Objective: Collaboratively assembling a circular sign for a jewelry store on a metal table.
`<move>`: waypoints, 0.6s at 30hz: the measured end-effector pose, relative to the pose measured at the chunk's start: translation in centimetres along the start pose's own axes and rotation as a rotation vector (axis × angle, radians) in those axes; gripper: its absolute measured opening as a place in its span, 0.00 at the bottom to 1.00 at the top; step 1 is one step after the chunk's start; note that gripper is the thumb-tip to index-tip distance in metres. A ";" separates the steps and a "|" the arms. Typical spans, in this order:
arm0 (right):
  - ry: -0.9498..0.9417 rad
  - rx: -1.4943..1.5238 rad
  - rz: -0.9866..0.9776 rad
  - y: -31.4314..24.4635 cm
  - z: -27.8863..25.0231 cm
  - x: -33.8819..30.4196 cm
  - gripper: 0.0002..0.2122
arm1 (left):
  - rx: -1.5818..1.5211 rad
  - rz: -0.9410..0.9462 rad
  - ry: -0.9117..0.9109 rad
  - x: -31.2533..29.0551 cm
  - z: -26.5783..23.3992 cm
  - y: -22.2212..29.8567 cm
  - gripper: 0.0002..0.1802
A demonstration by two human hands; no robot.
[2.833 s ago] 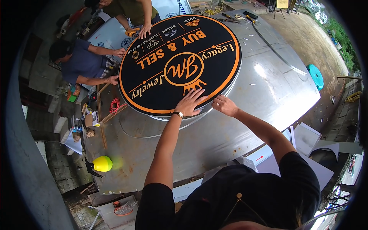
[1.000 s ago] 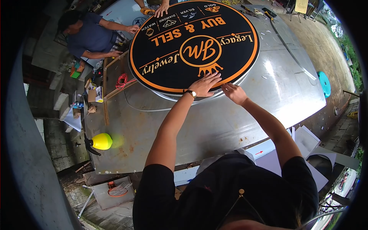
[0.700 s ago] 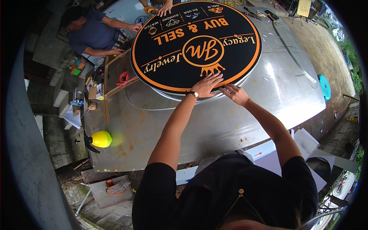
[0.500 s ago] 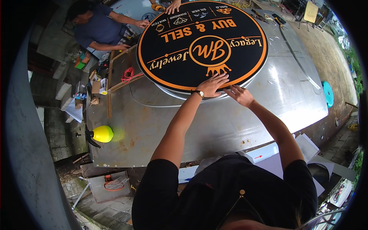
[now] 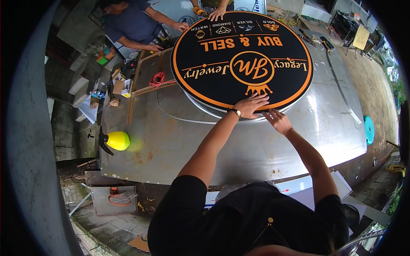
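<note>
A large round sign, black with an orange ring, orange and pale lettering and a crown, lies face up on the metal table. It appears upside down to me. My left hand, a watch at its wrist, rests flat on the near edge beside the crown, fingers stretched out. Just to its right, my right hand touches the near rim with its fingers extended, the palm off the edge. Neither hand grasps anything. A second person's hand presses on the sign's far edge, beside a yellow-and-black power tool.
The metal table bears a yellow spray bottle at left, a red cord coil, a wooden frame and a long metal strip at right. Another person stands at far left. A teal round object sits beyond the right edge.
The whole view has shifted, so the sign and hands appear further right and slightly lower. My hands keep about the same places on the sign's near edge.
</note>
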State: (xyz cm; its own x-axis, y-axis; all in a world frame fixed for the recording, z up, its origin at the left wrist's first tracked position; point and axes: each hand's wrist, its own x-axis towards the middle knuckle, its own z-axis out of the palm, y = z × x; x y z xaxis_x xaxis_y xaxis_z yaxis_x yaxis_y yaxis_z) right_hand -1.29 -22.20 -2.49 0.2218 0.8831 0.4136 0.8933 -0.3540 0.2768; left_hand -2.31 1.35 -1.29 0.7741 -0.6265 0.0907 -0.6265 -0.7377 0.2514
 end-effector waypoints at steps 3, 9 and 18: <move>0.001 -0.009 -0.002 -0.1 0.0 0.1 0.19 | 0.007 -0.001 -0.005 -0.1 0.0 -0.1 0.48; -0.017 -0.035 -0.017 -0.1 -0.1 0.1 0.21 | 0.018 0.007 0.001 0.0 0.4 -0.1 0.45; 0.025 -0.038 0.070 -1.1 -0.3 0.5 0.19 | 0.004 0.024 0.031 0.1 0.0 0.1 0.45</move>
State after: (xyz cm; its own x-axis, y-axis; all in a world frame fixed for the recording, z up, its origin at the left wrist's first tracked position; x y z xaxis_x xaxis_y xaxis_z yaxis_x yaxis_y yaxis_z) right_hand -2.29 -21.46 -2.39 0.2726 0.8481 0.4544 0.8607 -0.4261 0.2788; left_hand -2.29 1.26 -1.22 0.7610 -0.6363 0.1266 -0.6456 -0.7234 0.2446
